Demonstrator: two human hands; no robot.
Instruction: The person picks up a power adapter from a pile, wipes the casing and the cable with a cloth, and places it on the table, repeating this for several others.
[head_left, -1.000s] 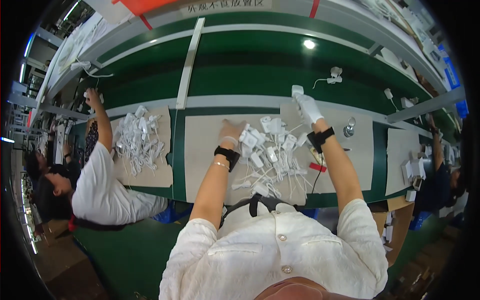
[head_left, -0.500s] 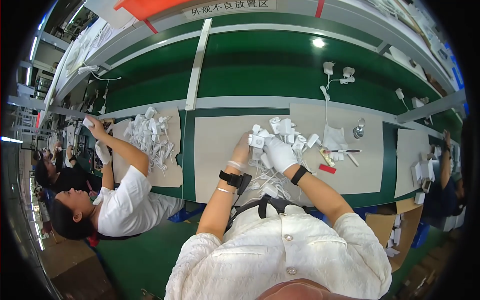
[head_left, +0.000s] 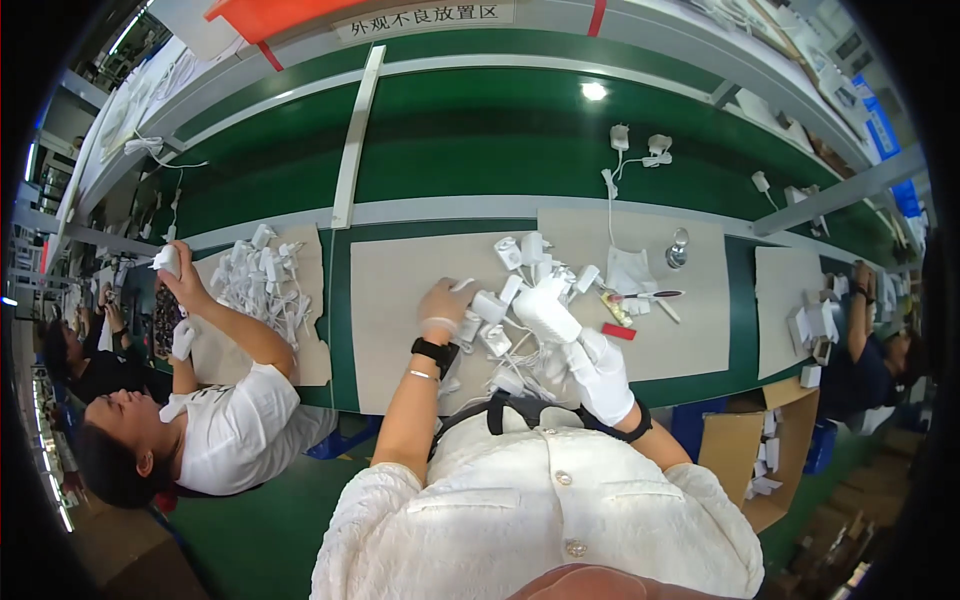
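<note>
A workroom with a green floor; one co-worker is at left, another at right. A green back panel rises behind the long green surface, and an open carton stands below its near edge. Beige mats cover parts of the surface, presumably to cushion what lies there. On the middle mat, a pile of corded white adapters is heaped directly before the person, probably for reach by both hands. To its right lie a white pouch, a pen and a red block, with a silver-topped bottle farther back, seemingly kept apart from the cords. The left hand rests at the pile's left edge; whether its fingers pinch anything cannot be told. The gloved right hand has its fingers closed on the near end of one white adapter, raised over the pile; this end grip apparently leaves the broad face uncovered.
</note>
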